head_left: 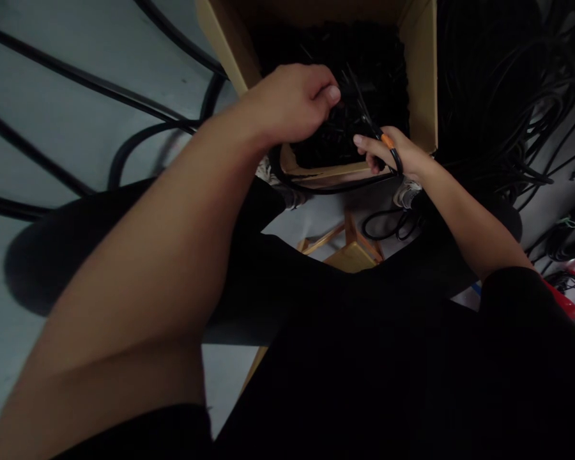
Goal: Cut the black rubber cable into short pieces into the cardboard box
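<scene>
Over an open cardboard box (424, 83) is my left hand (304, 102), its thumb pressed against curled fingers. Whatever it may hold is hidden or lost in the dark. My right hand (388, 150) grips a pair of scissors (371, 121) with black and orange handles. The blades point up and away over the box, apart from my left hand. Inside the box lies a heap of small black pieces (335, 131), too dark to make out singly.
Thick black cables (76, 73) run across the grey floor at left. A tangle of thinner black cables (522, 128) lies right of the box. Part of a wooden stool (352, 257) shows between my legs. Something red (563, 300) is at the far right.
</scene>
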Tool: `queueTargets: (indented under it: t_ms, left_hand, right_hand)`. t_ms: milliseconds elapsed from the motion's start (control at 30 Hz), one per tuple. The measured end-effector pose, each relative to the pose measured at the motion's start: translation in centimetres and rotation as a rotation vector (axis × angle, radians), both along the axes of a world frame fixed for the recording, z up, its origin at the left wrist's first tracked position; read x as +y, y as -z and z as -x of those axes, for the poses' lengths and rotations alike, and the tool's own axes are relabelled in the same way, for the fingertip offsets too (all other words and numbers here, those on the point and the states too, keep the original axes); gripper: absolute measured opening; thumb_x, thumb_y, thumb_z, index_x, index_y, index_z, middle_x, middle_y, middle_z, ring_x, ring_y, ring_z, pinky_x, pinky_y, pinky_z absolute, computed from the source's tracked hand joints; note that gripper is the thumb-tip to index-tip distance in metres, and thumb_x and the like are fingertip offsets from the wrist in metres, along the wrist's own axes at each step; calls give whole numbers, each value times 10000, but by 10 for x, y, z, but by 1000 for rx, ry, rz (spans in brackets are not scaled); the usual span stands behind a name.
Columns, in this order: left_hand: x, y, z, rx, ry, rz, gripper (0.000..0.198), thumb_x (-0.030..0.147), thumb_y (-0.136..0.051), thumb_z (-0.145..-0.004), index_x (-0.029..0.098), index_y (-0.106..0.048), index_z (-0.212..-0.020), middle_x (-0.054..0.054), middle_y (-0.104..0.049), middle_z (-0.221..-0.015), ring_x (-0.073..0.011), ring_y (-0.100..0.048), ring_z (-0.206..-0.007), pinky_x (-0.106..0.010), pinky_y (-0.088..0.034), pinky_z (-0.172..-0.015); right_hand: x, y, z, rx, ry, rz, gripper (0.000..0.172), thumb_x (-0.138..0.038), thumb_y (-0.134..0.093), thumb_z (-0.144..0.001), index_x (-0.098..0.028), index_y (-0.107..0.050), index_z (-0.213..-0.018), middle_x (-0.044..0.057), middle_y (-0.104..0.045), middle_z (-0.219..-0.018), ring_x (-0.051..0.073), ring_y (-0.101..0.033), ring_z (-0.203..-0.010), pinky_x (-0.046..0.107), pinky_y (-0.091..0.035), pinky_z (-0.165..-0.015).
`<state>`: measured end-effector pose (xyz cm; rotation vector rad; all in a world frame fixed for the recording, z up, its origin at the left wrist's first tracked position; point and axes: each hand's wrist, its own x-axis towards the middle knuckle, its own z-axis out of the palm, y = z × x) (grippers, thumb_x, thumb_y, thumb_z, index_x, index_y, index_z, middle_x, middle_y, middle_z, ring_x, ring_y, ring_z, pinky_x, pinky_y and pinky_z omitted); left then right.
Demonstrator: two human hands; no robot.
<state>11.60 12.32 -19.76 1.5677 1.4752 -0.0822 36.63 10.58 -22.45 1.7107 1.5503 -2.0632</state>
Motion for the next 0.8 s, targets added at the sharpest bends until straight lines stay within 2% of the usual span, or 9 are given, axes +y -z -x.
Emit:
queueTargets:
  t_ms: [100, 233, 400, 500, 567, 700, 800]
  left_hand:
    - [0, 1, -2, -26, 51, 58, 439, 385, -486, -1258, 236, -885, -1366, -73, -901, -1262, -252, -784, -1117, -368, -601, -1125]
    - [-1, 1, -4, -47, 65, 112, 435, 321, -489, -1264, 183, -899, -1314, -71, -875, -1138, -218, -701, -928, -342, -590, -994]
    - [1, 1, -5, -50, 3, 118, 479, 334, -476, -1298, 170, -900, -1447, -56, -875, -1167, -193, -691, -948, -298, -594, -1008]
    - [1, 1, -4, -29, -26, 139, 552, 343, -438, -1312, 89, -874, -1534, -95, -884, -1279, -197, -740, -1039, -324, -612, -1098]
    - [0, 2, -3, -35, -35, 141, 582, 352, -419, -1307, 63, -862, -1552, -113, -882, -1310, -204, -758, -1078, -349, -625, -1131]
    - [0, 7, 0, -44, -25, 112, 558, 374, -431, -1294, 120, -886, -1495, -87, -881, -1230, -199, -749, -1044, -325, -632, -1086]
    - [0, 10, 0, -38, 11, 120, 506, 384, -467, -1290, 185, -914, -1417, -62, -877, -1150, -205, -739, -989, -301, -621, -1017]
  right_hand:
    - [6, 1, -3, 14, -51, 5, 659, -829, -962, -1090, -266, -663, -923, 3, -667, -798, 210, -720, -882, 318, -633, -824]
    - [10, 2, -9, -12, -91, -34, 674, -869, -973, -1058, -285, -660, -936, -6, -608, -814, 255, -720, -941, 357, -679, -852]
    - [6, 3, -9, -71, -53, -48, 642, -881, -890, -1127, -288, -733, -937, 20, -643, -807, 236, -631, -802, 376, -682, -754]
    - [3, 7, -8, -108, -14, -46, 594, -816, -957, -1109, -294, -720, -955, 23, -722, -839, 213, -602, -731, 374, -670, -684]
    - [2, 13, -9, -116, -3, -34, 608, -782, -1018, -1075, -292, -683, -944, 9, -725, -842, 196, -597, -707, 366, -663, -667]
    - [2, 21, -15, -119, -25, -8, 628, -774, -1013, -1092, -282, -647, -954, -28, -602, -751, 194, -635, -723, 355, -673, -730]
    - [5, 19, -16, -96, -38, -19, 603, -719, -1052, -1059, -282, -656, -933, -17, -608, -775, 220, -660, -768, 365, -660, -748]
